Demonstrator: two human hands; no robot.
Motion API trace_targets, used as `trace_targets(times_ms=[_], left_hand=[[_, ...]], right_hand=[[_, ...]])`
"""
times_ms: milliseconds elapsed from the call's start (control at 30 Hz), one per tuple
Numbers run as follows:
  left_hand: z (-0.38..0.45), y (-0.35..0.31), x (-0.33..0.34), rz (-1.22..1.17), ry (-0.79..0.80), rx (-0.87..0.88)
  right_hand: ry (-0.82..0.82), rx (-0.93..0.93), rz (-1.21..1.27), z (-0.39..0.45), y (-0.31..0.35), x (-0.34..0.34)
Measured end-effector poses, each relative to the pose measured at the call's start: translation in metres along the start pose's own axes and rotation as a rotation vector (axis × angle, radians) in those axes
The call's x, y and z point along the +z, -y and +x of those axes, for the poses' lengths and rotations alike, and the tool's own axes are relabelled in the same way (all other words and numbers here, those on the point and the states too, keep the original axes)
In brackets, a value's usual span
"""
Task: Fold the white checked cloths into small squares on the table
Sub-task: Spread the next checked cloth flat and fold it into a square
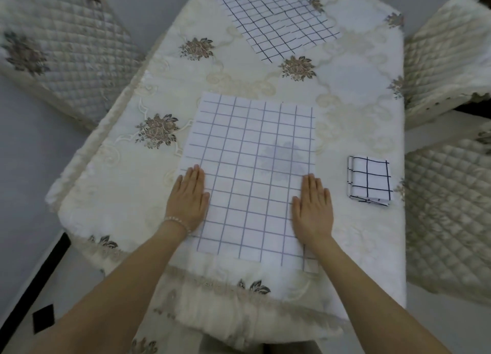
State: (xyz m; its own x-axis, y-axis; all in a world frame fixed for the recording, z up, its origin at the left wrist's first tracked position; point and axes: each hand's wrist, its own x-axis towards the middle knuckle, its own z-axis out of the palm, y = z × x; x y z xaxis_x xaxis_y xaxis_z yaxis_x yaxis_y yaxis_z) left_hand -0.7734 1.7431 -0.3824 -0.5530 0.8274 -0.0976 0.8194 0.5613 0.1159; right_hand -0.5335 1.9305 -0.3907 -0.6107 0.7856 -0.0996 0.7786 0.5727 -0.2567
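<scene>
- On the table (353, 130), which is covered with a cream flowered tablecloth, we see one white checked cloth (252, 173) lying flat and unfolded near the front edge.
- Our left hand (189, 199) lies flat on the left edge of this cloth, fingers straight and together, palm down; it grasps nothing, it only presses.
- Our right hand (313, 207) lies flat in the same way on the right side of the cloth, fingers straight, also grasping nothing.
- On the left wrist we see a thin beaded bracelet (177, 222).
- To the right of the flat cloth, apart from it, a folded cloth (369, 179) rests as a small square.
- At the far end of the table another cloth (279, 19) lies spread open, turned at an angle.
- Around the table stand chairs with quilted covers (66, 51).
</scene>
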Motion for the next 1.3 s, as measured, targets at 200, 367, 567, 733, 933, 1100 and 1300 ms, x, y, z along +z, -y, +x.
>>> trace_targets(times_ms=[200, 367, 567, 733, 933, 1100, 1300], left_hand=[[-0.034, -0.098, 0.014, -0.029, 0.002, 0.241], [-0.058, -0.069, 0.033, -0.022, 0.023, 0.131], [-0.081, 0.011, 0.022, -0.058, -0.019, -0.074], [-0.079, 0.011, 0.01, -0.022, 0.054, -0.099], [-0.083, -0.031, -0.013, -0.028, 0.02, 0.271], [-0.101, -0.065, -0.012, -0.042, 0.025, 0.516], [-0.097, -0.071, -0.015, 0.129, 0.001, 0.543]], right_hand=[[0.025, -0.171, 0.179, -0.044, 0.085, 0.022], [0.016, -0.165, 0.082, -0.06, 0.057, 0.035], [0.042, -0.065, 0.019, -0.078, 0.005, 0.015], [0.109, -0.083, -0.015, -0.079, 0.005, 0.004], [0.165, -0.214, 0.018, -0.087, 0.024, -0.018], [0.172, -0.463, 0.176, -0.105, 0.041, -0.011], [0.196, -0.484, 0.088, -0.105, 0.041, -0.013]])
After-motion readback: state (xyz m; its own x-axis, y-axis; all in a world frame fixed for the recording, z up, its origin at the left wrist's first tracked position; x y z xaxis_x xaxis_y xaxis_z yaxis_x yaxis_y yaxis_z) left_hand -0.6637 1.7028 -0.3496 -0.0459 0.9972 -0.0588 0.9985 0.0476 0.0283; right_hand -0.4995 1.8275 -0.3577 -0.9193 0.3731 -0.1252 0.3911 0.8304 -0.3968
